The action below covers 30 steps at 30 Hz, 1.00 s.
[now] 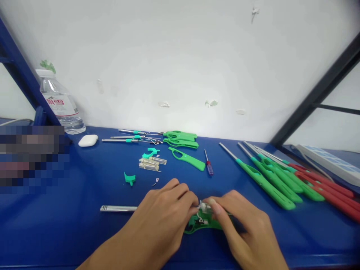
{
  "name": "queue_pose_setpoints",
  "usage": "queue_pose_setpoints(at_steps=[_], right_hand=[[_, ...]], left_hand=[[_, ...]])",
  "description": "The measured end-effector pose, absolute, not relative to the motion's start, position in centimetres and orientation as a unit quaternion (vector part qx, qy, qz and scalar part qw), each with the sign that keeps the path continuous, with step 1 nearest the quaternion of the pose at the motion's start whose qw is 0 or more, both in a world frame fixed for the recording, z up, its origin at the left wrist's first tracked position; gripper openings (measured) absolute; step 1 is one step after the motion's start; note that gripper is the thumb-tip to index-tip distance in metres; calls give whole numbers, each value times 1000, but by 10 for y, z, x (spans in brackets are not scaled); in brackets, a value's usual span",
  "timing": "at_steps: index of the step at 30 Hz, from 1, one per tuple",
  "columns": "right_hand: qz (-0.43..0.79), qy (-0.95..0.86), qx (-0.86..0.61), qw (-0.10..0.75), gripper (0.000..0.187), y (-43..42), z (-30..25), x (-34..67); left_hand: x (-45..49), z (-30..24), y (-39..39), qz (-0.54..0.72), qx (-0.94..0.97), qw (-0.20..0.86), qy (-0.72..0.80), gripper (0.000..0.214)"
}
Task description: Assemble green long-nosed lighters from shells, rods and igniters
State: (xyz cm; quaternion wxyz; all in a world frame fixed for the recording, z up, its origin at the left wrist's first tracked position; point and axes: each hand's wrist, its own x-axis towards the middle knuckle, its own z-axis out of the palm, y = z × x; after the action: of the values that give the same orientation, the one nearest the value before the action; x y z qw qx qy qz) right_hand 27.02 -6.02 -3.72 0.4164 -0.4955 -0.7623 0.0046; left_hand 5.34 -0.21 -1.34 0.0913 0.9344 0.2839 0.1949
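Both hands meet low in the middle of the view. The left hand (165, 213) and the right hand (244, 228) each have their fingers pinched together on a small clear part (204, 207). It sits right at the open top of a green handle shell (202, 224), and the fingertip grip likely suits so small a piece. The shell lies flat on the blue surface (70, 232) under the fingers, probably so it stays steady without being held. How the part sits inside it is hidden.

A metal tube (118, 208) lies flat, running out left from under the left hand.

Loose pieces are spread just beyond, within easy reach:
- a green trigger piece (129, 178)
- a tiny metal clip (156, 182)
- a bundle of clear tubes (150, 164)
- a spare handle half (188, 159)
- a small screwdriver (208, 164)

Farther back lie half-built lighters (157, 137) with bare wires.

Well apart to the right, whole green lighters (267, 176) and red lighters (323, 187) lie side by side in a fan, seemingly kept clear of the loose parts.

At far left stand a water bottle (60, 103) and a white case (88, 140).
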Motion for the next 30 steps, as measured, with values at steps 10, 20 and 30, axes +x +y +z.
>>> queue_pose_setpoints(at_steps=[10, 20, 30], right_hand=[[-26, -751, -519, 407, 17, -56, -44, 278], [-2, -747, -534, 396, 17, -53, -49, 281], [20, -754, -550, 358, 18, -53, -52, 282]], left_hand=[[54, -13, -3, 181, 927, 97, 313, 22], [44, -10, -9, 130, 921, 110, 349, 12], [42, -7, -8, 108, 926, 86, 352, 14]])
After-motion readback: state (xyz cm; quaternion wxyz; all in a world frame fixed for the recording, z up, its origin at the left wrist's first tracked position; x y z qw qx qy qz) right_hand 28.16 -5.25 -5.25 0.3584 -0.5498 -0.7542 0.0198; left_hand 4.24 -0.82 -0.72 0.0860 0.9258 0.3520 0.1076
